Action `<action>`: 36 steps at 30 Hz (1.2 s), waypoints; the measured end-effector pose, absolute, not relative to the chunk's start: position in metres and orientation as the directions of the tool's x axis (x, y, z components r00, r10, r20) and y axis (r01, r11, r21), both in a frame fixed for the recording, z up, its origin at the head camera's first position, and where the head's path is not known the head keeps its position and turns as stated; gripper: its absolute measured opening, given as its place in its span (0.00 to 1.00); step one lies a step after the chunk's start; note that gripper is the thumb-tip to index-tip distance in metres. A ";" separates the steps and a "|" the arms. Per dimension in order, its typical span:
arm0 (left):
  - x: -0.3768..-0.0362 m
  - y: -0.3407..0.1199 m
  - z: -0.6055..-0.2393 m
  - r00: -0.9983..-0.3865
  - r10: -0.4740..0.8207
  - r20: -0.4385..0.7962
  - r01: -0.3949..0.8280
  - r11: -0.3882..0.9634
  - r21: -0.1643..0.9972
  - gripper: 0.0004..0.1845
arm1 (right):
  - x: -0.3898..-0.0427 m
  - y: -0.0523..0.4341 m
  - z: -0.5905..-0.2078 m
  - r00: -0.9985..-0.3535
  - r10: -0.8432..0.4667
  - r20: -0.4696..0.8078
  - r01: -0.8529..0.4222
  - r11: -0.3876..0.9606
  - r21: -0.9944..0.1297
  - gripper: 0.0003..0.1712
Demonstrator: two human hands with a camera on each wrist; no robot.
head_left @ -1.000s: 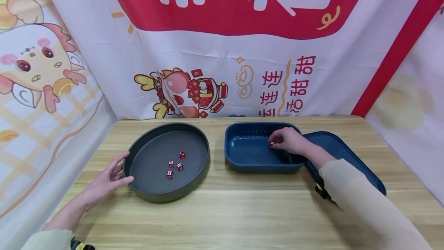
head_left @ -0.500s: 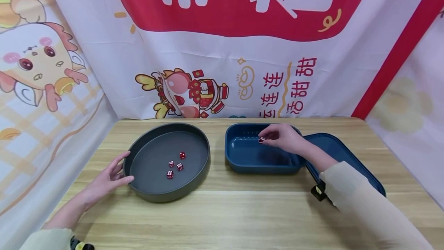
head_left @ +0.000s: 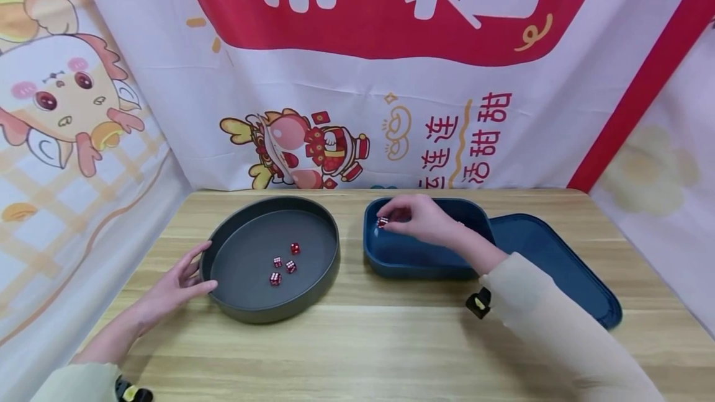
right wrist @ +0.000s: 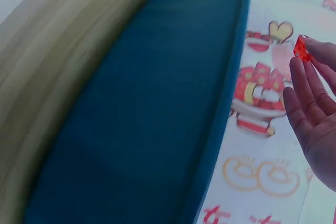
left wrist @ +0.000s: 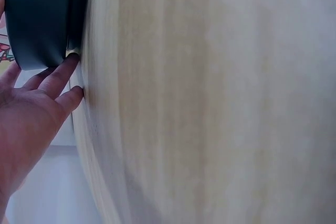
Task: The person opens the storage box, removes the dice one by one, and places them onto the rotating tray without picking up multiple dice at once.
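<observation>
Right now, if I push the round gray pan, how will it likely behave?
The pan probably won't tip, being wide and low. Its even, upright wall suggests stiffness. The loose dice inside may slide or tumble if it jerks.

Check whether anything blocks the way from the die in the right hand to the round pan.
Only two edges: the left end of the blue box and the right rim of the pan. The die, pinched by the right hand, appears higher than the box's edge. Nothing else visible intervenes.

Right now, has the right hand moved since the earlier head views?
Yes: the right hand, pinching a die, has shifted left across the blue box.
</observation>
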State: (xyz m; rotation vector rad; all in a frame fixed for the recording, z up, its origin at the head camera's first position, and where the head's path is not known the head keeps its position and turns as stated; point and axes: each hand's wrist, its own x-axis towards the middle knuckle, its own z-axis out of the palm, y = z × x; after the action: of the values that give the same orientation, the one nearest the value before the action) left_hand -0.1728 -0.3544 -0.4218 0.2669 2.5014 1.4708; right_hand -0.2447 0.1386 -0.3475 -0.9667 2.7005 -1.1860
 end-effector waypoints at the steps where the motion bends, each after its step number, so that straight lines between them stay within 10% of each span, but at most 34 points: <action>1: -0.173 -0.355 -0.422 -0.958 0.268 -0.104 0.039 0.480 0.876 0.47 | -0.245 0.133 -0.346 -0.801 -0.561 0.209 -0.533 0.509 -0.676 0.12; 36: -0.174 -0.356 -0.422 -0.955 0.276 -0.106 0.030 0.447 0.894 0.47 | -0.265 -0.024 -0.394 -0.724 -0.689 -0.009 -0.538 0.573 -0.618 0.09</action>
State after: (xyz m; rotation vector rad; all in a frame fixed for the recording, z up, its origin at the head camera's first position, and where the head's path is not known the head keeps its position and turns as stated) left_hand -0.1741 -0.3556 -0.4220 0.2651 2.4632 1.5140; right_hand -0.2648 -0.0240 -0.3936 -1.0183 2.5584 -0.8800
